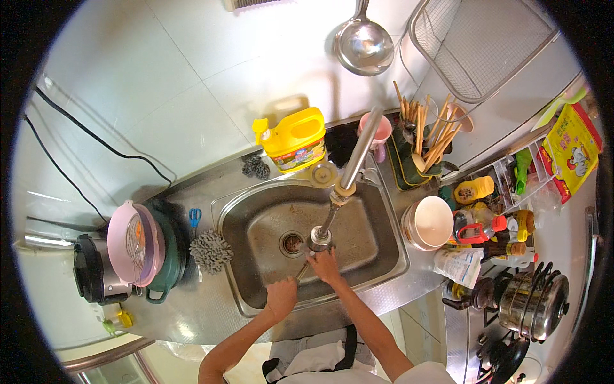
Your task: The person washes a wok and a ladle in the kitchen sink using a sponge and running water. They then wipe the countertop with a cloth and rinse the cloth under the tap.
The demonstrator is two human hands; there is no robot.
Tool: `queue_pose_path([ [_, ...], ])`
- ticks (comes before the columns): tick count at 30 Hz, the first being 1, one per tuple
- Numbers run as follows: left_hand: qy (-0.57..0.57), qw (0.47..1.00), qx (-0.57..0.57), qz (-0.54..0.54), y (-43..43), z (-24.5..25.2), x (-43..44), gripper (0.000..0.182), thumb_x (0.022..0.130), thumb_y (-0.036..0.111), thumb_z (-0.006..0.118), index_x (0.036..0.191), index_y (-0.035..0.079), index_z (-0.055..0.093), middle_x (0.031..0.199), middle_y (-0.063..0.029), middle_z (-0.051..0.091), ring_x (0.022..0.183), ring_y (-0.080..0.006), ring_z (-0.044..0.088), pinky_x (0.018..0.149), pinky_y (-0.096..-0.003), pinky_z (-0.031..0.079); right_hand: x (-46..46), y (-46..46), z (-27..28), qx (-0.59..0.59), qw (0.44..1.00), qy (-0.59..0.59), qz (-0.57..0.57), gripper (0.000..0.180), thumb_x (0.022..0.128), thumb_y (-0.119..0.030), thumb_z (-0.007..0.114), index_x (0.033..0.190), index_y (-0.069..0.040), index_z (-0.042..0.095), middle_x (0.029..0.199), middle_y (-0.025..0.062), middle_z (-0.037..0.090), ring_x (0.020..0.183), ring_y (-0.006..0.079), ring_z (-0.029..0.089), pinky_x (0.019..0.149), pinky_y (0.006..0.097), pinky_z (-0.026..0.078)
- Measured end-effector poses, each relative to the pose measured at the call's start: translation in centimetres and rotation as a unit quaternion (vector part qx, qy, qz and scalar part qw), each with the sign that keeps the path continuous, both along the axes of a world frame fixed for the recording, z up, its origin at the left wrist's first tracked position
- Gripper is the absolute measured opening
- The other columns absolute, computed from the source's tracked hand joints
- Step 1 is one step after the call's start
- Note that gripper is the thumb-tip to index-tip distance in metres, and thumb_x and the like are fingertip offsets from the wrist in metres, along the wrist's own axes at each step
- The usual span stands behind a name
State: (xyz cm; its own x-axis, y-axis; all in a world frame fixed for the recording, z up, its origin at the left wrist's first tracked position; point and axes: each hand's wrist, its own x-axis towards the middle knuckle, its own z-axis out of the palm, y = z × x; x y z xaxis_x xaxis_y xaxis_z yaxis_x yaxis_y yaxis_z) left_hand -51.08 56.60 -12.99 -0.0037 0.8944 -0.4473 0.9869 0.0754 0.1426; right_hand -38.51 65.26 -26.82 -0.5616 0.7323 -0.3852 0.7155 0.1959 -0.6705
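Note:
Over the near part of the stainless steel sink (336, 225), my left hand (282, 298) is closed on a thin handle of some utensil (303, 271). My right hand (325, 265) is just below the faucet's spout (320, 237), beside the far end of that utensil. The spout hides part of its fingers, so whether it grips the utensil cannot be told. Left of both hands, the round drain (291, 244) shows reddish-brown bits. A grey microfibre chenille cloth (211, 251) lies at the sink's left rim.
Behind the sink stand a yellow detergent jug (300, 139) and a pink cup (376, 129). Stacked bowls (429, 223), chopsticks (424, 129) and several bottles are at the right, with a steel pot (532, 305) beyond. Colanders (129, 245) and blue-handled scissors (194, 217) are at the left.

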Motion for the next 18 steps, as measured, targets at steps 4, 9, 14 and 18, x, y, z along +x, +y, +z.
queue_pose_path([
  [4,0.012,1.0,0.028,0.004,0.3,0.7,0.4,0.005,0.071,0.008,0.053,0.074,0.003,0.052,0.062,-0.0127,0.059,0.056,-0.0276,0.061,0.047,-0.0363,0.048,-0.4,2.6,-6.8,-0.001,0.994,0.098,-0.055,0.044,0.082,-0.033,0.048,0.12,-0.011,0.043,0.128,0.0136,0.04,0.118,0.0312,0.037,0.098,0.0545,0.02],
  [9,0.007,0.998,0.024,0.05,-1.8,0.7,-0.6,0.007,0.072,0.007,0.053,0.077,0.005,0.049,0.065,-0.0124,0.06,0.057,-0.0273,0.062,0.047,-0.0353,0.048,-1.0,2.0,-0.3,-0.176,0.944,0.14,-0.243,0.041,0.08,-0.025,0.049,0.117,-0.009,0.045,0.122,0.0139,0.046,0.109,0.0318,0.044,0.09,0.0476,0.035],
  [14,0.01,0.999,0.008,0.051,-3.0,0.8,0.1,0.008,0.072,0.007,0.053,0.077,0.005,0.048,0.065,-0.0115,0.059,0.058,-0.0276,0.062,0.048,-0.0351,0.049,-1.0,-0.7,-4.6,0.337,0.941,0.033,-0.024,0.037,0.078,-0.034,0.052,0.105,-0.007,0.054,0.1,0.0135,0.059,0.093,0.0308,0.054,0.076,0.0413,0.042],
  [18,-0.014,0.997,0.035,0.067,-4.9,0.7,-0.3,0.007,0.072,0.007,0.053,0.075,0.005,0.047,0.064,-0.0111,0.058,0.056,-0.0276,0.061,0.046,-0.0358,0.049,-0.4,3.0,-7.8,-0.174,0.981,0.005,-0.089,0.037,0.08,-0.034,0.05,0.105,-0.008,0.055,0.101,0.015,0.059,0.093,0.031,0.054,0.076,0.0408,0.042],
])
